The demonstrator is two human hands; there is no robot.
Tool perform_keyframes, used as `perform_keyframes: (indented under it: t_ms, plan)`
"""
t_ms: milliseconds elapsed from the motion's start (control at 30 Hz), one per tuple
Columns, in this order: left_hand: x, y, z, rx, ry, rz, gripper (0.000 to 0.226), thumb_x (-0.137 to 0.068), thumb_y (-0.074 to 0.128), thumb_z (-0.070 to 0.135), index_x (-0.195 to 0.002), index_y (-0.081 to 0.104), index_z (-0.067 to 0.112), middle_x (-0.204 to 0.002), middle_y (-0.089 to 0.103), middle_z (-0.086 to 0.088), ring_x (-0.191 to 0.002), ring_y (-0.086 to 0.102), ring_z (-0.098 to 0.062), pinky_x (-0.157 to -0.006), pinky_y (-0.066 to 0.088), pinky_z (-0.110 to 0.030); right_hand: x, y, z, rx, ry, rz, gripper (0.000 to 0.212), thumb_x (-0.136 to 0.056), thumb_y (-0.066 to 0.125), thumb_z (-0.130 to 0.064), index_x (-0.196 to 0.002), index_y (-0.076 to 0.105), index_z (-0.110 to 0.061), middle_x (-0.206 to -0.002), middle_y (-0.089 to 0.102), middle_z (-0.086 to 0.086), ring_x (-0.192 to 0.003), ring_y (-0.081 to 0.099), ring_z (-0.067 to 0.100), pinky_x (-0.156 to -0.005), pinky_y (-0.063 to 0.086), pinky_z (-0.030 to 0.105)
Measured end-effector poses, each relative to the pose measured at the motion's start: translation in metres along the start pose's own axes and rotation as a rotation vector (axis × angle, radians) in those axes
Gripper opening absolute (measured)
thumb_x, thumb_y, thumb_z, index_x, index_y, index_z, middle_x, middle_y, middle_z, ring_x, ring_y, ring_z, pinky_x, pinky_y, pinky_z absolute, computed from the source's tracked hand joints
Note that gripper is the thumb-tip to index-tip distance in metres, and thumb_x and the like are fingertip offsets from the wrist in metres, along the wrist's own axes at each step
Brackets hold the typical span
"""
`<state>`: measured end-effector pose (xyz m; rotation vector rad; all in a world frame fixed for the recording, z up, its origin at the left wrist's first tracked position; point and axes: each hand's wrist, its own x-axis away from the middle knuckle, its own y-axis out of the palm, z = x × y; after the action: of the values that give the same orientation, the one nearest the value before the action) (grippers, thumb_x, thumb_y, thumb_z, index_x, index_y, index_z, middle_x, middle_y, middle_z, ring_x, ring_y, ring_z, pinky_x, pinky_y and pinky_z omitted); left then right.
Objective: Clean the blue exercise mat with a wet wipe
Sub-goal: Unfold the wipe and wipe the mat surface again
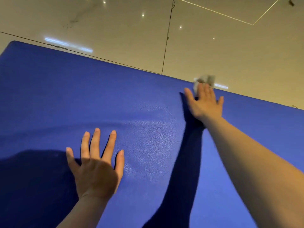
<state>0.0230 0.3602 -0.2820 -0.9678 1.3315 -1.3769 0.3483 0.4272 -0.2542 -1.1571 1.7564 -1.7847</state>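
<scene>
Now, wet wipe (204, 81) under right hand (205, 102) fingers (207, 91) (mat (65, 96) edge)

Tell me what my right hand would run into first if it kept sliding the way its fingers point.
The right hand would first cross the mat's far edge, then move onto bare tiled floor; nothing else seems to stand there.

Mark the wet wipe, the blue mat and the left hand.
wet wipe (205, 79), head view, crumpled part beyond the fingertips.
blue mat (65, 96), head view, bare surface.
left hand (95, 171), head view, back of the hand.
</scene>
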Motion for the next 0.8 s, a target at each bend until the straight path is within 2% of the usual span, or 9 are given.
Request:
perform_keyframes:
  t_ms: [100, 200, 333, 433, 533, 600, 667, 733, 800]
  plan:
    - [-0.001, 0.001, -0.003, 0.009, -0.002, -0.013, 0.057, -0.093, 0.030, 0.048, -0.142, 0.050, 0.025, -0.148, 0.043, -0.016, -0.139, 0.035, -0.038, -0.109, 0.012, -0.065, 0.002, -0.006, 0.038, -0.024, 0.103, -0.013, 0.097, -0.079, 0.008, -0.081, -0.145, 0.032, -0.015, -0.159, 0.022, 0.002, -0.148, 0.012, 0.017, -0.119, 0.000, 0.056]
    - [0.001, 0.001, -0.003, 0.013, 0.008, -0.018, 0.056, -0.094, 0.030, 0.046, -0.143, 0.049, 0.024, -0.149, 0.042, -0.016, -0.139, 0.034, -0.038, -0.109, 0.012, -0.065, 0.018, 0.007, 0.007, -0.084, 0.121, 0.002, 0.083, -0.094, 0.020, -0.070, -0.156, 0.015, -0.015, -0.165, 0.005, 0.004, -0.151, 0.000, 0.020, -0.121, -0.002, 0.047]
    - [0.000, 0.002, -0.005, 0.034, -0.001, -0.001, 0.055, -0.095, 0.032, 0.044, -0.143, 0.049, 0.024, -0.151, 0.040, -0.015, -0.141, 0.033, -0.036, -0.110, 0.011, -0.063, 0.058, 0.028, -0.076, -0.154, -0.258, 0.033, 0.065, -0.101, 0.027, -0.054, -0.153, 0.025, -0.015, -0.163, 0.014, 0.001, -0.150, 0.007, 0.020, -0.121, -0.001, 0.042]
    - [-0.002, 0.008, -0.008, 0.057, 0.009, -0.016, 0.055, -0.093, 0.040, 0.046, -0.139, 0.053, 0.019, -0.149, 0.041, -0.017, -0.139, 0.031, -0.041, -0.107, 0.016, -0.069, 0.078, 0.037, -0.086, -0.041, -0.363, -0.059, 0.068, -0.100, 0.021, -0.059, -0.157, 0.009, -0.025, -0.164, -0.002, -0.007, -0.150, -0.006, 0.010, -0.119, -0.012, 0.040]
    - [-0.002, 0.009, -0.004, 0.086, -0.031, -0.060, 0.057, -0.091, 0.036, 0.050, -0.140, 0.051, 0.025, -0.149, 0.042, -0.014, -0.140, 0.029, -0.035, -0.110, 0.012, -0.064, 0.065, 0.029, -0.034, -0.010, -0.158, -0.020, 0.076, -0.095, 0.017, -0.069, -0.157, 0.003, -0.027, -0.164, -0.006, -0.010, -0.150, -0.007, 0.007, -0.119, -0.012, 0.043]
    - [-0.003, 0.007, -0.003, 0.111, -0.060, -0.089, 0.058, -0.091, 0.031, 0.051, -0.141, 0.049, 0.030, -0.150, 0.041, -0.012, -0.141, 0.028, -0.030, -0.111, 0.004, -0.057, 0.057, 0.020, 0.023, -0.064, 0.043, 0.022, 0.081, -0.092, 0.019, -0.071, -0.156, 0.013, -0.022, -0.164, 0.007, -0.007, -0.150, 0.004, 0.010, -0.120, -0.003, 0.050]
    - [-0.003, 0.005, -0.004, 0.111, -0.037, -0.120, 0.058, -0.092, 0.030, 0.052, -0.142, 0.048, 0.030, -0.151, 0.039, -0.013, -0.142, 0.027, -0.030, -0.110, 0.003, -0.057, 0.062, 0.015, 0.070, -0.092, 0.174, 0.014, 0.084, -0.087, 0.017, -0.074, -0.149, 0.027, -0.019, -0.160, 0.019, -0.005, -0.148, 0.013, 0.013, -0.118, 0.003, 0.056]
    - [-0.005, 0.002, -0.006, 0.130, -0.016, -0.129, 0.058, -0.093, 0.029, 0.052, -0.143, 0.046, 0.029, -0.152, 0.037, -0.014, -0.143, 0.025, -0.032, -0.109, 0.004, -0.061, 0.071, 0.018, 0.083, -0.117, 0.225, -0.009, 0.086, -0.085, 0.018, -0.074, -0.142, 0.034, -0.012, -0.156, 0.025, 0.002, -0.146, 0.016, 0.019, -0.118, 0.008, 0.056]
    - [-0.004, -0.002, -0.006, 0.153, -0.004, -0.166, 0.055, -0.098, 0.029, 0.053, -0.146, 0.042, 0.030, -0.155, 0.032, -0.014, -0.146, 0.019, -0.031, -0.110, 0.002, -0.063, 0.076, 0.022, 0.063, -0.117, 0.177, 0.045, 0.079, -0.091, 0.027, -0.068, -0.141, 0.036, -0.007, -0.155, 0.028, 0.009, -0.145, 0.019, 0.025, -0.116, 0.016, 0.052]
